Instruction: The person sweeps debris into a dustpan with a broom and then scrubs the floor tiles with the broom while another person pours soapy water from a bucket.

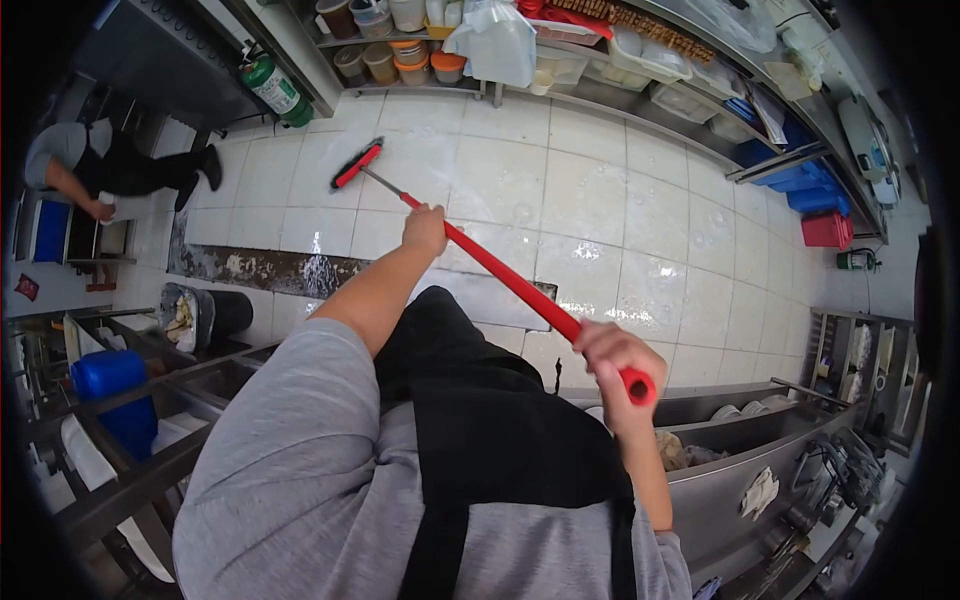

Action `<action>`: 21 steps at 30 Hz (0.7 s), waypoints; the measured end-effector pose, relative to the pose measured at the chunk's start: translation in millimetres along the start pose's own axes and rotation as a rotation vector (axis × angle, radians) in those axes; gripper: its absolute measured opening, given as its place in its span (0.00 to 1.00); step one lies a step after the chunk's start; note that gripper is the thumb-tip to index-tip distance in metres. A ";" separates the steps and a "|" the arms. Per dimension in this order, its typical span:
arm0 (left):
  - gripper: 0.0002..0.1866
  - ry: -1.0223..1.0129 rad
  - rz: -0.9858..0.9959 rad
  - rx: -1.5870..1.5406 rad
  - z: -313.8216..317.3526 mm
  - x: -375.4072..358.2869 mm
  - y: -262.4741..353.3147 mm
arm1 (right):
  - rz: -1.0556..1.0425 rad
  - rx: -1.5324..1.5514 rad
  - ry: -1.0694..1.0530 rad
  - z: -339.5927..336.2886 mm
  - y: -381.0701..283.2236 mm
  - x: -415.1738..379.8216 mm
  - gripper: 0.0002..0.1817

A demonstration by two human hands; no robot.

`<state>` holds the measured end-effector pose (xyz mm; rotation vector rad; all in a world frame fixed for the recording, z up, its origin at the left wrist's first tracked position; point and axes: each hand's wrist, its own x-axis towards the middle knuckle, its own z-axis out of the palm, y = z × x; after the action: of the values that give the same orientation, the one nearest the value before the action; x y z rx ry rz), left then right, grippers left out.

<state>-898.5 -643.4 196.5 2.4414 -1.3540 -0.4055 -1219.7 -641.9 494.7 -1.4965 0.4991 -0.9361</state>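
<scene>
A long red pole (510,278) runs diagonally across the view, with a red brush head (357,165) with dark bristles resting on the tiled floor (590,190) at its far end. My left hand (426,230) is wrapped round the pole's thinner upper part, nearer the brush. Close to the open end of the pole, my right hand (618,360) grips it in front of my body. The white tiles look wet and shiny, with small bubbles in places. A dark floor channel (262,270) crosses the floor below the brush head.
Another person (110,165) bends at the far left. A green extinguisher (275,88) stands by shelves of tubs (380,62). A black bin (205,310) is at the left, a steel sink counter (740,480) at the lower right, and a red container (827,230) at the right.
</scene>
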 end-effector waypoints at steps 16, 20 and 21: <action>0.11 -0.734 1.231 -0.241 -50.3 105.9 284.2 | -0.486 -0.345 1.035 11.6 -141.8 29.8 0.25; 0.09 -0.605 1.197 -0.091 11.0 224.3 267.8 | -0.162 -0.476 1.089 8.6 -42.7 56.2 0.20; 0.08 -0.574 1.177 0.030 15.5 250.2 255.7 | -0.118 -0.463 1.025 7.3 -6.4 74.7 0.18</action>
<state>-972.3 -987.3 263.7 1.1546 -2.6785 -0.7437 -1172.0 -694.0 520.9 -1.3538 1.4487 -1.7573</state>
